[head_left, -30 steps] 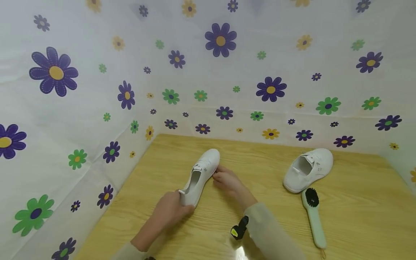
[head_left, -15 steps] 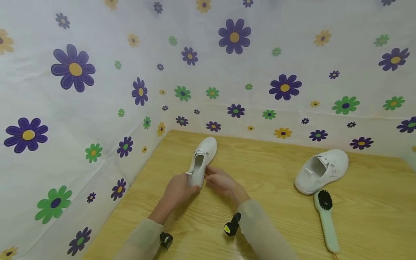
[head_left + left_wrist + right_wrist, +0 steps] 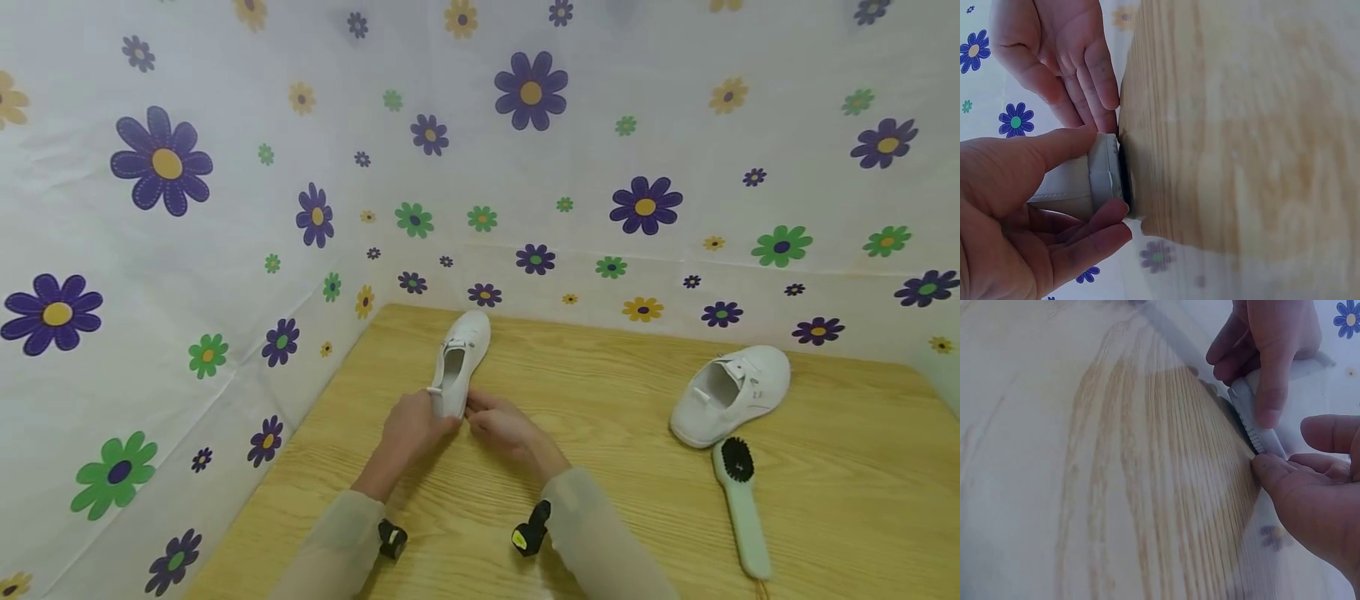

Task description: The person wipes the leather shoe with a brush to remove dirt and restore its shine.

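A white slip-on shoe (image 3: 468, 337) stands near the table's back left, toe pointing to the back wall. My left hand (image 3: 414, 425) grips it at the heel. In the left wrist view, thumb and fingers of that hand pinch both sides of the heel's rubber edge (image 3: 1102, 172). On the other side of the shoe, my right hand (image 3: 508, 427) reaches in with fingertips at the sole edge near the heel. The right wrist view has the right hand (image 3: 1322, 500) with its thumb raised apart and the other fingers extended against the sole.
A second white shoe (image 3: 731, 396) rests at the back right. Just in front of it lies a pale green brush (image 3: 742, 517) with black bristles up. Flower-printed sheets (image 3: 675, 125) rise behind and to the left of the wooden table (image 3: 600, 358).
The gripped shoe has moved back and left, towards the table's far corner. My right hand has shifted from near its toe to near its heel. The other shoe and brush stay put.
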A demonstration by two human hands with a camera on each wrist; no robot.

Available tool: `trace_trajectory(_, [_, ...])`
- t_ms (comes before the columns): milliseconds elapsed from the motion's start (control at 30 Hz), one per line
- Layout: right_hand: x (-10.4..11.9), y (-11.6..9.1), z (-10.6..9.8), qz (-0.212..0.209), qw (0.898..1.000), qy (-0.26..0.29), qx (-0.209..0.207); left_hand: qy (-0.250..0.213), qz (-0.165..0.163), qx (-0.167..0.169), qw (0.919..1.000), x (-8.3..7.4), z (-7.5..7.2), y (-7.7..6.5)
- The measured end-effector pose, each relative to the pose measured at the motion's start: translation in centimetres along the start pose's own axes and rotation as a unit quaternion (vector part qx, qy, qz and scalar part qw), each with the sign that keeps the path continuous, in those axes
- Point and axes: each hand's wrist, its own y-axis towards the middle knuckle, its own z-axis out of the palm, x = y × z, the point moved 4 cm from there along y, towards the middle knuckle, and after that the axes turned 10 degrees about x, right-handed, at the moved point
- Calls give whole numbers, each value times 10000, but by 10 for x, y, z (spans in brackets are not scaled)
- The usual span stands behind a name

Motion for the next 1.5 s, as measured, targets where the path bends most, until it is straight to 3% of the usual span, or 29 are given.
trace_trajectory(200, [1, -4, 4, -94, 9999, 79, 105, 7, -109, -92, 9999, -1, 1, 4])
trace_trajectory(433, [-1, -14, 5, 156, 9997, -202, -3, 77, -150, 6, 9999, -4, 2, 0])
trace_trajectory(733, [4, -37, -4, 354, 9987, -359, 47, 791, -187, 477, 9955, -14, 5, -16])
trace_trajectory(1000, [14, -79, -12, 107, 9962, -858, -80, 695, -179, 651, 9953, -32, 9, -38])
trace_trajectory(1100, [24, -101, -16, -10, 9948, -1001, -171, 850, -3, 825, 9930, -43, 12, -44])
trace_trajectory(1233, [40, -130, -23, -213, 9934, -1094, -279, 844, 561, 1061, 9892, -63, 17, -47])
trace_trajectory(1333, [51, -149, -33, -385, 9919, -1139, -404, 718, 956, 1249, 9849, -79, 20, -47])
trace_trajectory(1500, [65, -180, -55, -725, 9851, -1270, -901, 576, 1246, 1519, 9788, -97, 29, -41])
